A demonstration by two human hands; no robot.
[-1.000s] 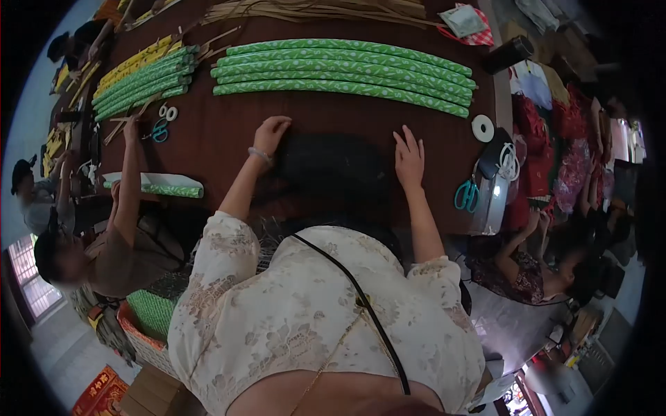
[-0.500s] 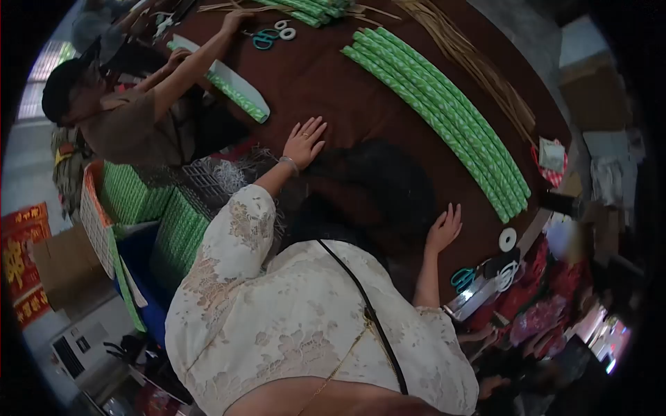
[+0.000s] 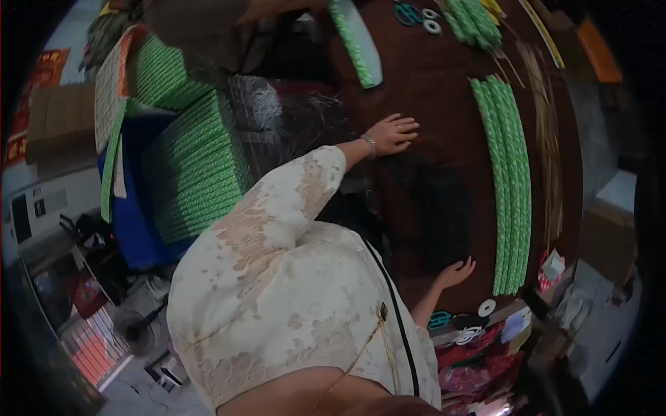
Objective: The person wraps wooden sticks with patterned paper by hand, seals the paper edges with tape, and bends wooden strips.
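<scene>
My left hand (image 3: 393, 134) rests palm down on the brown cloth-covered table (image 3: 437, 90), fingers stretched out and holding nothing. It has a ring and a bracelet. Lower down, near the table's edge, my right hand (image 3: 456, 273) is open with its fingers extended and nothing in it. A bundle of long green patterned rolls (image 3: 508, 194) lies to the right of both hands, touched by neither. Between my hands a dark shadow covers part of the cloth. Close to my right hand are teal-handled scissors (image 3: 440, 319) and a white tape roll (image 3: 487, 308).
Brown strips (image 3: 544, 139) lie along the table's far side. At the top are another bundle of green rolls (image 3: 473, 28), more scissors (image 3: 408, 12) and a green-edged white sheet (image 3: 357, 45). On my left stands a blue crate (image 3: 128, 201) beside stacked green rolls (image 3: 198, 166).
My view has turned to the left, so the table and rolls appear rotated and further right. The co-worker is mostly out of view. Both my hands stay open at the table.
</scene>
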